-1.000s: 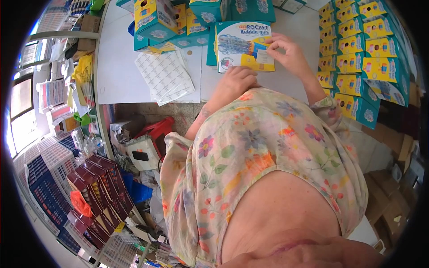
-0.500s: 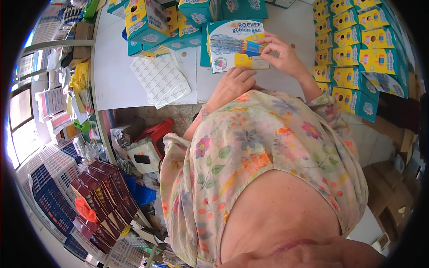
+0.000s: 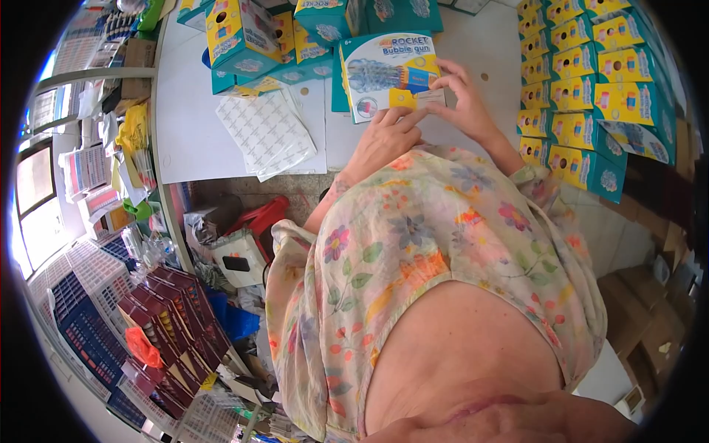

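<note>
A bubble gun box [image 3: 388, 74], white, blue and yellow with a printed picture of the toy, lies on the white table in front of me, its front face up. My left hand [image 3: 388, 138] is at its near edge, fingers bent and closed over that edge; its thumb is hidden. At the right edge of the box is my right hand [image 3: 469, 109], with thumb and forefinger apart. The right thumb meets the left fingertips by the near right corner. I cannot make out anything small between the fingers.
Sheets of printed white labels [image 3: 266, 133] lie left of the box. Several teal and yellow boxes [image 3: 244, 40] stand at the back left. Rows of similar boxes [image 3: 576, 129] fill the right side. A metal rack [image 3: 168, 221] with packed goods runs along the left.
The box has turned slightly and shifted a little left. My right thumb has come down toward the left fingertips, and the right fingers have spread from their ring shape.
</note>
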Demonstrator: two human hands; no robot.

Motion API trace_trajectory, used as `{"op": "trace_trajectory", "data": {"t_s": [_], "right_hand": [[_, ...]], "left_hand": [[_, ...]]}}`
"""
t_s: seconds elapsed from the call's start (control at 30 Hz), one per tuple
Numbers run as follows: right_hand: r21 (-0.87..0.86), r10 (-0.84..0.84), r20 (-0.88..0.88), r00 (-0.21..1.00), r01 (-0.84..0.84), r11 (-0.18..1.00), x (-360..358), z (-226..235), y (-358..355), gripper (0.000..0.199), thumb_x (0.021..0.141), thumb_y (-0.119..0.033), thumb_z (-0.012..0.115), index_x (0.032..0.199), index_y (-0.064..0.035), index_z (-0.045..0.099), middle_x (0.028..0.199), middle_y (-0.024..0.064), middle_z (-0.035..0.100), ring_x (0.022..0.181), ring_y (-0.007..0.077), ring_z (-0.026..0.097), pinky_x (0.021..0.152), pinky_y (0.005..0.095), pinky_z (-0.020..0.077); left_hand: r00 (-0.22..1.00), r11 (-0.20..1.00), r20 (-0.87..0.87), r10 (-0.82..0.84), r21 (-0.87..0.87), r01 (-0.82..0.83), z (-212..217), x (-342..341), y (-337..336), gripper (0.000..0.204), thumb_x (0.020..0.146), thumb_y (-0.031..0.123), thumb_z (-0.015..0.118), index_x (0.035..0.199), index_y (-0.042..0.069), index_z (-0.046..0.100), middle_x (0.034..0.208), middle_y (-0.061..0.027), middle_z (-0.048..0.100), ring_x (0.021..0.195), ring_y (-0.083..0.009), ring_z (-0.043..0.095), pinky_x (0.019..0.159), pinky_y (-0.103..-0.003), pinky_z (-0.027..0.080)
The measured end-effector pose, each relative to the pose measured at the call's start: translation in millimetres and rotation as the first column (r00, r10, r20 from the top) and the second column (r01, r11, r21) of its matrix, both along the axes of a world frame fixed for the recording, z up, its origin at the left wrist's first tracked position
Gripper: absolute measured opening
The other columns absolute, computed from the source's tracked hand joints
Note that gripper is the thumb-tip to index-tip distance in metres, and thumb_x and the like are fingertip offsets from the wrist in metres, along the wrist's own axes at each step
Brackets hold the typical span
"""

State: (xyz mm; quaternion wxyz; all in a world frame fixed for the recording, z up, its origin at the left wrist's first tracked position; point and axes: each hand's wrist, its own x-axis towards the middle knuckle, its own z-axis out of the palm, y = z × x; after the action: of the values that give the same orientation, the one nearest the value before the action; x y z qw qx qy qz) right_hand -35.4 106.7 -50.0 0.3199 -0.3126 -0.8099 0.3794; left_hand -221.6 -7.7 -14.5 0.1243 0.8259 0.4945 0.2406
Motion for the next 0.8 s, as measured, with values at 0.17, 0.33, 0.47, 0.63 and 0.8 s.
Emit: {"op": "trace_trajectory", "data": {"t_s": [0.17, 0.33, 0.47, 0.63, 0.8], "right_hand": [[-0.297, -0.187, -0.107, 0.976, 0.149, 0.943, -21, -27, 2, 0.065, 0.083, -0.023, 0.070, 0.135, -0.0014, 0.036, 0.126, 0.0157, 0.051, 0.122, 0.0233, 0.046, 0.100, 0.0351, 0.0391], [-0.620, -0.150, -0.076, 0.986, 0.072, 0.782, -22, -13, 20, 0.069, 0.088, -0.032, 0.064, 0.139, -0.0001, 0.030, 0.129, 0.0156, 0.050, 0.117, 0.0199, 0.050, 0.097, 0.0298, 0.0408], [-0.776, -0.009, -0.154, 0.988, -0.115, 0.620, -12, -11, 29, 0.066, 0.090, -0.030, 0.062, 0.141, -0.0009, 0.031, 0.132, 0.0096, 0.049, 0.121, 0.0177, 0.046, 0.100, 0.0306, 0.0377], [-0.765, -0.078, -0.202, 0.976, -0.107, 0.636, 15, -19, 27, 0.076, 0.083, -0.022, 0.069, 0.144, -0.0042, 0.027, 0.136, 0.0084, 0.044, 0.125, 0.0192, 0.042, 0.102, 0.0323, 0.0365], [-0.608, -0.128, -0.239, 0.962, -0.045, 0.793, 73, 33, 4, 0.098, 0.067, -0.011, 0.081, 0.146, -0.0085, 0.024, 0.139, 0.0087, 0.039, 0.128, 0.0200, 0.038, 0.103, 0.0353, 0.0355]], "left_hand": [[1.000, 1.000, 0.024, -0.005, -0.017, 0.006, -4, -1, -2, 0.015, 0.076, 0.022, 0.064, 0.077, 0.008, 0.060, 0.128, -0.0032, 0.053, 0.109, -0.0231, 0.049, 0.091, -0.037, 0.040], [0.965, 0.979, 0.176, 0.193, 0.033, -0.202, -13, -13, -1, 0.009, 0.072, 0.014, 0.068, 0.075, 0.009, 0.061, 0.131, -0.0153, 0.049, 0.117, -0.0309, 0.047, 0.093, -0.044, 0.041], [0.617, 0.761, 0.463, 0.637, -0.504, -0.408, -21, -41, -2, 0.009, 0.080, 0.008, 0.066, 0.088, 0.003, 0.067, 0.140, -0.0321, 0.034, 0.133, -0.0419, 0.032, 0.099, -0.042, 0.038], [0.661, 0.816, 0.548, 0.512, -0.551, -0.175, -13, -40, -3, 0.010, 0.084, 0.007, 0.062, 0.090, 0.001, 0.067, 0.143, -0.0291, 0.032, 0.135, -0.0348, 0.034, 0.099, -0.034, 0.038], [0.720, 0.893, 0.615, 0.321, -0.450, -0.014, 9, -22, -2, 0.004, 0.085, 0.003, 0.060, 0.086, 0.000, 0.062, 0.144, -0.0236, 0.035, 0.132, -0.0330, 0.039, 0.099, -0.035, 0.039]]}}
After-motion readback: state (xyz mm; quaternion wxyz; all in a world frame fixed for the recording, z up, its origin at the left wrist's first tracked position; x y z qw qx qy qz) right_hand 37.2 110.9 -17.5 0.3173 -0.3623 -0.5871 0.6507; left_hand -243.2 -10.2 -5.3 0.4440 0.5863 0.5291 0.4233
